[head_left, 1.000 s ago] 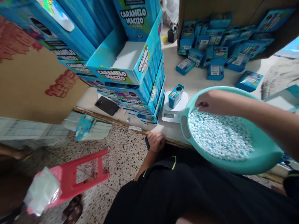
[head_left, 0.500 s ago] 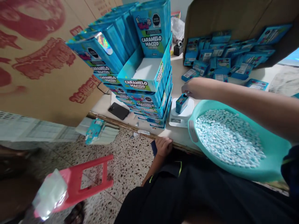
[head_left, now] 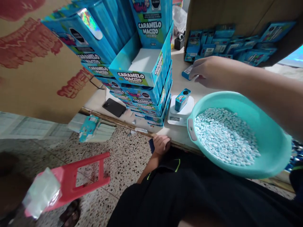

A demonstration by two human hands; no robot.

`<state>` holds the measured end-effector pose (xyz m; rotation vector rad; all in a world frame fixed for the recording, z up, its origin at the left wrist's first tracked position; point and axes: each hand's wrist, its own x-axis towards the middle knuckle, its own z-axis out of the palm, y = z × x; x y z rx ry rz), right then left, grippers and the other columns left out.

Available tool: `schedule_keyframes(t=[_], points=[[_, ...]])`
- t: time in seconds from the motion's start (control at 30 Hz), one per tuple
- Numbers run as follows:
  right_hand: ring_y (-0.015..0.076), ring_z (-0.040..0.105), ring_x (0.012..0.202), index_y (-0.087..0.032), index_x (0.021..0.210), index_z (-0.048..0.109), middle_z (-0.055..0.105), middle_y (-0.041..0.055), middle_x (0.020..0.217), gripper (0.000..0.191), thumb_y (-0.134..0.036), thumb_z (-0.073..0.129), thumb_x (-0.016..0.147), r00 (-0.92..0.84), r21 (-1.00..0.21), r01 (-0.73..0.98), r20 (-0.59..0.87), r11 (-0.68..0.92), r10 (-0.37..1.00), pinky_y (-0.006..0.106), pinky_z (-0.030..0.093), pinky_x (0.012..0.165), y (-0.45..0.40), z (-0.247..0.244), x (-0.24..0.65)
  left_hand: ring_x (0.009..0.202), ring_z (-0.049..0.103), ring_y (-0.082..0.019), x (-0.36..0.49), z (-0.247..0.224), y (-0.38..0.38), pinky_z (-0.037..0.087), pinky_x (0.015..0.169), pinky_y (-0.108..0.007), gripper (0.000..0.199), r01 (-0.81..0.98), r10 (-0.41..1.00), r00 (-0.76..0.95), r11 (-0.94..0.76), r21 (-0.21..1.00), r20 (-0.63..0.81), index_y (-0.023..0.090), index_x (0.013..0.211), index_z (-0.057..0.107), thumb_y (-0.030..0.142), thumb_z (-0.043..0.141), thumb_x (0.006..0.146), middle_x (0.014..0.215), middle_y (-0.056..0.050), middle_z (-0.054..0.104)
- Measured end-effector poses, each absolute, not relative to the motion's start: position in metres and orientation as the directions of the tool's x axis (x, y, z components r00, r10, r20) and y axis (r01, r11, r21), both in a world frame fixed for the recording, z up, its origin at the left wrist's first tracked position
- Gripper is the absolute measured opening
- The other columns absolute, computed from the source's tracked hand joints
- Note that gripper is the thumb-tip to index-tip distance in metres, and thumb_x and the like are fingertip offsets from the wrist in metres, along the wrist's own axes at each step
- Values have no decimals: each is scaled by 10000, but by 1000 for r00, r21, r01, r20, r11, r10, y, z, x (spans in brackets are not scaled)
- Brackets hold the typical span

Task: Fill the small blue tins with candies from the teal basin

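Observation:
A small blue candy box [head_left: 181, 101] stands upright on the white kitchen scale [head_left: 174, 119]. Behind it, my right hand [head_left: 205, 71] hovers over the table, fingers drawn together with a tiny pale bit at their tips that I cannot make out. Close to those fingertips lies another small blue box [head_left: 186, 73]; whether they touch it I cannot tell. My left hand [head_left: 161, 144] is curled over the wooden table edge [head_left: 145, 134]. To the right of the scale sits a turquoise basin [head_left: 272, 138] of small white and pale blue candies [head_left: 224, 135].
Stacked blue display cartons [head_left: 146, 88] rise left of the scale, near a black phone [head_left: 114, 107]. A tipped cardboard box [head_left: 220, 12] at the back holds several small blue boxes. Below are a red stool [head_left: 68, 179] and a large printed carton [head_left: 35, 94] at left.
My right hand has left the box on the scale and moved back, away from me. The box stays upright there. My left hand keeps its hold on the table edge; the view shifted slightly.

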<state>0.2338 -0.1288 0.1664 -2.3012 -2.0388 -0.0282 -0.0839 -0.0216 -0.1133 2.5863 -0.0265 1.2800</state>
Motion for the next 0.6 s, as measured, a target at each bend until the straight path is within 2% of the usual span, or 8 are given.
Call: schedule_keyframes(t=[0.1,0.17,0.33,0.6], points=[[183,606,930,-184,954,740,704,86,1046,276,-113,485,880,68,-132,990,115,-53,991,325,449,900,-131,170,237,799,666,-155,-84,-114,-22,402,832,-344,141,-122,94,613,-970,212,785,231,1056,594,173,481,994,829,-12,732],[157,596,899,-185,957,739,697,83,1032,252,-150,501,881,70,-213,976,168,-33,983,297,460,872,-128,163,237,800,663,-158,-84,-114,-23,400,830,-349,145,-110,100,615,-971,211,782,227,1035,596,173,467,998,824,-17,730],[157,611,809,-183,871,743,677,74,940,190,-160,560,828,115,-363,932,264,-12,958,296,511,775,-113,125,236,781,647,-158,-84,-114,-24,393,792,-340,134,-88,110,620,-974,208,777,231,944,599,174,486,988,779,-10,723],[174,622,757,-198,773,727,669,77,893,172,-156,561,787,113,-402,916,267,4,957,316,528,731,-105,95,240,759,624,-154,-86,-114,-24,387,764,-339,132,-74,118,631,-975,211,767,244,947,621,201,498,973,786,1,734]])
